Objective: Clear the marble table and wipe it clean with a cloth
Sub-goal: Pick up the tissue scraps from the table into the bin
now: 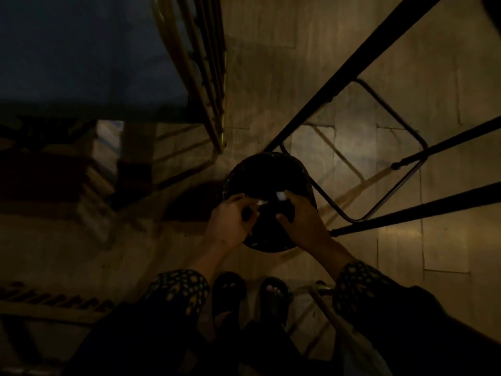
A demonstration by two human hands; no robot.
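Note:
The view is dim and looks straight down. A round black bin point(268, 169) stands on the tiled floor, and both hands hover over its opening. My left hand point(230, 223) has curled fingers pinching a small scrap point(261, 202) with a pale end. My right hand point(303, 221) is wrapped around a dark object point(288, 213) that I cannot make out, with a small white bit point(281, 195) at its fingertips. The marble table top and a cloth are not visible.
Black metal legs and a looped foot rail point(390, 147) stand right of the bin. A brass-coloured barred frame point(214, 109) hangs at the upper left. Dark wooden slats point(54, 299) lie at the left. My sandalled feet point(252, 294) are just behind the bin.

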